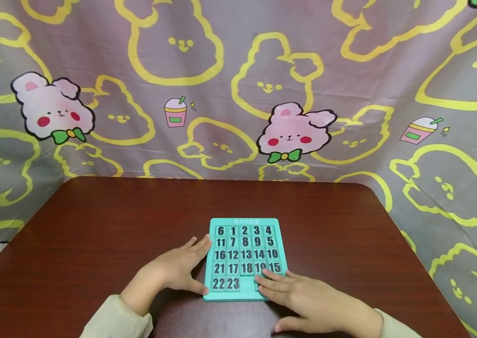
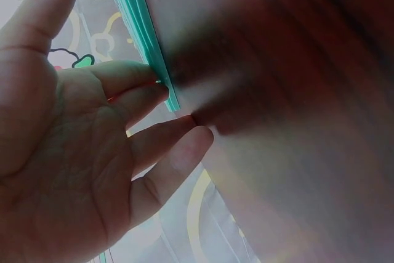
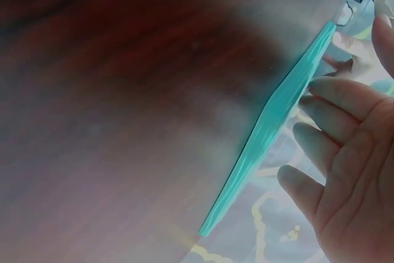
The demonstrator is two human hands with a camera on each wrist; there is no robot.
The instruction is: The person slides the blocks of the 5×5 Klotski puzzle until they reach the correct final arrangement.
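A turquoise sliding number puzzle (image 1: 234,296) lies flat on the table, its black-numbered tiles facing up. The bottom row shows 22 and 23, then a gap, then tiles mostly hidden by fingers. My left hand (image 1: 175,268) rests along the puzzle's left edge, thumb at the lower left corner and fingers extended higher up that side. Over the lower right corner lies my right hand (image 1: 306,298), its straight fingertips on tiles near 19 and its thumb apart from the board. In both wrist views the puzzle's thin side (image 2: 138,23) shows beside the fingers.
The dark reddish-brown wooden table (image 1: 137,206) has rounded far corners. Behind it and at both sides hangs a grey-pink curtain (image 1: 217,51) printed with yellow bear outlines, rabbits and drink cups.
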